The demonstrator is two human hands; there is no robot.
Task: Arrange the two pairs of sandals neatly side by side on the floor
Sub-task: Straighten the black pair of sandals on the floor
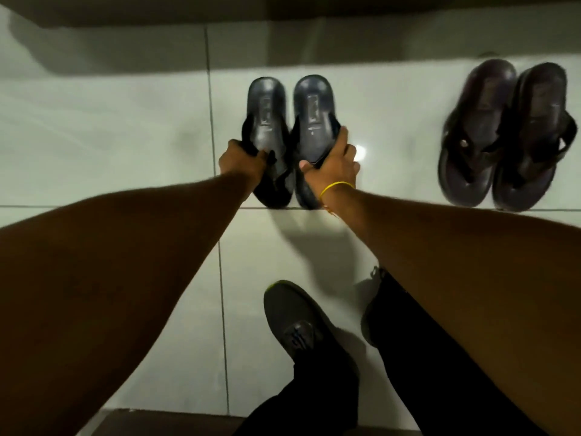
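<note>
Toes of the near pair of sandals are hidden behind both hands; printed marks on the insoles too blurred to read. Left hand has its grip closed on the left sandal's strap, right hand pinches the right sandal's strap and edge. Second pair of sandals sits well apart to the right, touching each other. Glossy pale tiled floor, dark grout lines, dim room. Smooth, rounded dark soles. Yellow wristband on right wrist; grey sneaker below.
</note>
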